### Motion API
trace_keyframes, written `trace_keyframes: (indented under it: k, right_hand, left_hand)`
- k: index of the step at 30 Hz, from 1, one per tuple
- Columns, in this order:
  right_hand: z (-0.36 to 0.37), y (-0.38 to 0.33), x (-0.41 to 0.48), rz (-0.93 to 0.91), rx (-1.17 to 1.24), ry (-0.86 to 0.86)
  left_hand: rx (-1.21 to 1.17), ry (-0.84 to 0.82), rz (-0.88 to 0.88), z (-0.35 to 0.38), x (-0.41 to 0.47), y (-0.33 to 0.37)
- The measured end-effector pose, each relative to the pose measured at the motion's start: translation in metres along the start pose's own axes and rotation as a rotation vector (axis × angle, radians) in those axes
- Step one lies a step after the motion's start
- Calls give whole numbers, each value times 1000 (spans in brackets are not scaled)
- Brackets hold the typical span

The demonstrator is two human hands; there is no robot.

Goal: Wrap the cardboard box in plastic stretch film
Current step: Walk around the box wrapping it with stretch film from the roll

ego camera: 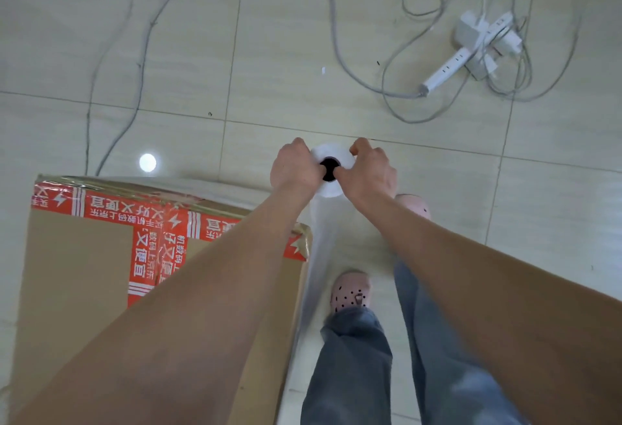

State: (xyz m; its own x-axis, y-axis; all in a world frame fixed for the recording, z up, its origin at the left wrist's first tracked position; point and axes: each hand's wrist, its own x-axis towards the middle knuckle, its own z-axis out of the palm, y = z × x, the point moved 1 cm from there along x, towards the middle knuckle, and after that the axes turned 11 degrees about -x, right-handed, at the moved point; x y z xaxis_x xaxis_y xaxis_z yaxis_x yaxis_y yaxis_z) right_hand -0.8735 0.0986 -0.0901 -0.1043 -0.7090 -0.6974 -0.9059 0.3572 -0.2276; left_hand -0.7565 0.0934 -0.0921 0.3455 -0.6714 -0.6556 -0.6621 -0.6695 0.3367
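Observation:
A tall cardboard box (pixel 77 276) with red printed tape across its top stands at the lower left. Just past its right corner I hold a white roll of stretch film (pixel 331 189) upright, seen end-on with its dark core hole. My left hand (pixel 294 167) grips the roll's left side and my right hand (pixel 368 172) grips its right side, thumb at the core. Clear film (pixel 319 239) runs from the roll down along the box's right face. The far side of the box also shows a glossy film layer.
Tiled floor all around. A white power strip (pixel 471 51) with plugs and grey cables (pixel 336 37) lies at the upper right; more cables (pixel 141 64) trail at the upper left. My feet in pink clogs (pixel 350 293) stand beside the box's right face.

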Motion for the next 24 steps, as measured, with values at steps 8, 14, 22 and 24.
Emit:
trace_keyframes:
  k: [8,14,22,24]
  right_hand:
    - [-20,-22,31,-227,-271,29]
    - [-32,-37,44,-374,-364,-2]
    - [-16,-85,49,-303,-232,-35]
    - [-12,-88,50,-323,-244,-44]
  left_hand:
    - [69,13,139,-3,17,14]
    - [-35,40,-13,-15,24,16]
    - [-212,212,-230,-43,35,-7]
    - [-226,215,-233,-44,36,-12]
